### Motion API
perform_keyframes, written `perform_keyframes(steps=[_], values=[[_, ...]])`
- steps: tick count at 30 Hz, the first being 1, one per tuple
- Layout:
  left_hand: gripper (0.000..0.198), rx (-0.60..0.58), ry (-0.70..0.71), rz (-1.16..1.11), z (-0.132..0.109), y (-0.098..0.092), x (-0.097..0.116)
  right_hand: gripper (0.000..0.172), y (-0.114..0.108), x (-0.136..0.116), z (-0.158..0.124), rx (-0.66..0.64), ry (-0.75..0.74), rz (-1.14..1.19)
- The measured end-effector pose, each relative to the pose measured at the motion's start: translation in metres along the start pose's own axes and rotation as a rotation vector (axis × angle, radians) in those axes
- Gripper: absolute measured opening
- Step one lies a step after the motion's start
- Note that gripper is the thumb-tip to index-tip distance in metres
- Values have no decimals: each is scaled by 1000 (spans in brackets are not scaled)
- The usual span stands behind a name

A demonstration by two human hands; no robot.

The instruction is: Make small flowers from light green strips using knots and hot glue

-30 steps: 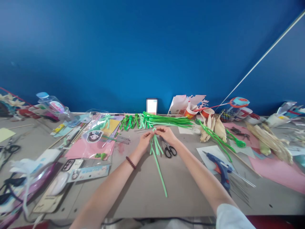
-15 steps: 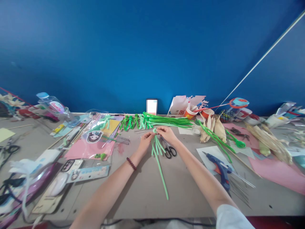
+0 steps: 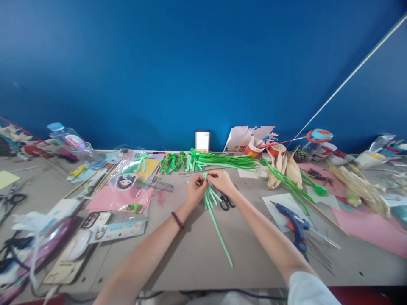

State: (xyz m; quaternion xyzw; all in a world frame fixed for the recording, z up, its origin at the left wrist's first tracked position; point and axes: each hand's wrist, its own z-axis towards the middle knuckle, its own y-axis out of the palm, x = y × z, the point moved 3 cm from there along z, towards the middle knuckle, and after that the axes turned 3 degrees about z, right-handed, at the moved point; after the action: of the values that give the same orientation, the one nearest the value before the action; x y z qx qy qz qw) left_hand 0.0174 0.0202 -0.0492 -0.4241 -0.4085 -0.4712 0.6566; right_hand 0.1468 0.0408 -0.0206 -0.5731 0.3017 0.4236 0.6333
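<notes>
The left arm [image 3: 149, 250] and right arm [image 3: 267, 233] stretch forward and converge. The left hand [image 3: 195, 190] curls, its fingers [image 3: 198, 177] pinched; the right hand [image 3: 222, 181], just beside it, pinches too, its back turned up.

The counter [image 3: 190, 262] between the forearms [image 3: 148, 250] lay open, crossed by one long green strand [image 3: 219, 233]. Scissors [image 3: 224, 205] beside the right hand [image 3: 222, 181] and, beyond it, a green bundle [image 3: 227, 160] stood in the way.

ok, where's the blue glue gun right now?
In the head view, the blue glue gun lies on the right side of the table, just right of the person's right forearm, its front end over a white sheet.
</notes>
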Motion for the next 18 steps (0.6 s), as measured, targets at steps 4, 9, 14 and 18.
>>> perform_keyframes(steps=[4,9,14,18], values=[[15,17,81,101,-2,-1,0,18,1,2,0,1,-7,-6],[15,15,74,93,-4,0,-4,20,4,-1,-2,28,-128,-129],[16,24,40,72,-3,-1,0,20,6,-3,-2,49,-209,-107],[16,31,55,93,-3,-4,5,19,5,3,3,-37,-91,125]])
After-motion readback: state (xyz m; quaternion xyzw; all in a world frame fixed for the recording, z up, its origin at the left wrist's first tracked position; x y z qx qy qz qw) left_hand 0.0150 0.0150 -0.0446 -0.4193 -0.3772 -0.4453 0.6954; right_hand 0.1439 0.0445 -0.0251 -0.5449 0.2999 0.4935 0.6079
